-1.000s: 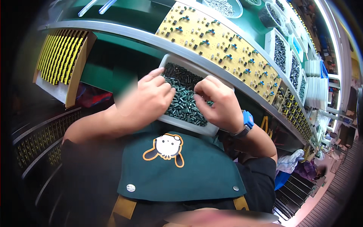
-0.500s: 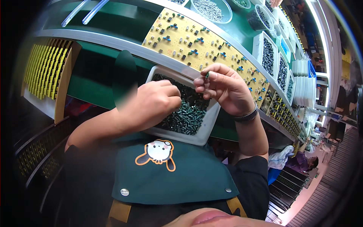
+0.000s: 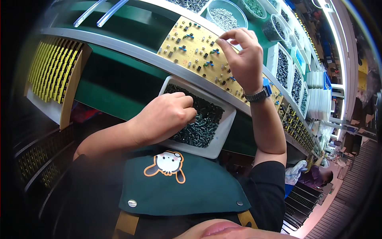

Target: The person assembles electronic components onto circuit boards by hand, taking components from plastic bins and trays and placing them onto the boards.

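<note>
A white tray point(image 3: 224, 133) full of small dark green cylindrical capacitors point(image 3: 199, 131) sits in front of me. My left hand point(image 3: 169, 113) hovers at the tray's left side, its fingers curled together and their tips hidden behind the knuckles. Beyond it runs a yellow circuit board panel point(image 3: 195, 51) dotted with small blue, black, green and silver parts. Above the panel's far edge is my right hand point(image 3: 244, 55), thumb and forefinger brought together. Whatever lies between those fingertips, if anything, is too small to make out. A metal-banded watch is on the right wrist.
A metal rail point(image 3: 107, 44) runs between tray and panel. At the left stands a cardboard box point(image 3: 71, 85) of yellow-and-black parts. Past the panel are a clear tub of silver parts point(image 3: 225, 18), a green-filled tub point(image 3: 254, 8) and white bins point(image 3: 281, 67). Another person point(image 3: 320, 177) is far right.
My right hand has moved from above the tray, where it pinched a small green part, up and away over the panel. The left hand stays by the tray, slightly shifted.
</note>
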`<state>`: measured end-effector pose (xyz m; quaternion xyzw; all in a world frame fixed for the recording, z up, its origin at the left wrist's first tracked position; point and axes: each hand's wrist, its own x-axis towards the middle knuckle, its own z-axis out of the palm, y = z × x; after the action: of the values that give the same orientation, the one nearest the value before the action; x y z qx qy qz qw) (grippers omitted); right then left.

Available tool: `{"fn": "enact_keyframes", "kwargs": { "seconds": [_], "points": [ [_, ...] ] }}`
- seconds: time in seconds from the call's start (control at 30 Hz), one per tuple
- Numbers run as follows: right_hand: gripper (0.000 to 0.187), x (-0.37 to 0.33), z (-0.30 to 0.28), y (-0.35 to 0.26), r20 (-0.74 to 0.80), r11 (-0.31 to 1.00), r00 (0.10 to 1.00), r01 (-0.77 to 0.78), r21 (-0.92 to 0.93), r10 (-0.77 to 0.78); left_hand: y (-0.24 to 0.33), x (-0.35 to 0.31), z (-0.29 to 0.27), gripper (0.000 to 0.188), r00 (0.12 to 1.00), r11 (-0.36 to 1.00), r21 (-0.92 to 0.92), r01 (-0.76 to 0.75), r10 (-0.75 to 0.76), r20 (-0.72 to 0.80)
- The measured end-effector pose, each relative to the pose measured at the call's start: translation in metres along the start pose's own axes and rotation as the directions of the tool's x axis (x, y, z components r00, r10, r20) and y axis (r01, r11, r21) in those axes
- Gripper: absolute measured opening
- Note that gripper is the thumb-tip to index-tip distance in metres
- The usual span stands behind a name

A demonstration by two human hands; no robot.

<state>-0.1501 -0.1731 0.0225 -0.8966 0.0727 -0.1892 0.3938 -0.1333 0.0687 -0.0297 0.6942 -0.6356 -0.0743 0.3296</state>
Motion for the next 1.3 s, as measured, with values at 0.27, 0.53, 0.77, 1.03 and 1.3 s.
{"fn": "enact_keyframes", "kwargs": {
  "seconds": [0.27,0.53,0.77,1.03,1.3],
  "points": [
    [0.005,0.006,0.010,0.018,-0.015,0.862,0.958,0.250,-0.441,-0.286,-0.002,-0.007,-0.006,0.015,0.969,0.932,-0.361,0.028,-0.114,-0.218],
    [0.005,0.006,0.013,0.014,0.005,0.820,0.942,0.294,-0.490,-0.335,-0.004,-0.012,-0.018,0.012,0.822,0.593,-0.774,0.222,-0.541,-0.179],
    [0.005,0.003,0.007,0.008,0.050,0.790,0.917,0.368,-0.491,-0.396,-0.008,-0.005,-0.028,0.017,0.783,0.344,-0.931,0.122,-0.610,-0.123],
    [0.004,0.008,0.021,0.013,0.027,0.708,0.864,0.429,-0.561,-0.503,-0.015,0.007,-0.025,0.014,0.778,0.412,-0.907,0.089,-0.597,-0.195],
    [0.005,0.001,0.010,-0.002,0.028,0.717,0.884,0.396,-0.573,-0.466,-0.068,0.043,-0.060,0.008,0.801,0.973,0.074,0.219,-0.136,-0.583]
  ]
}}
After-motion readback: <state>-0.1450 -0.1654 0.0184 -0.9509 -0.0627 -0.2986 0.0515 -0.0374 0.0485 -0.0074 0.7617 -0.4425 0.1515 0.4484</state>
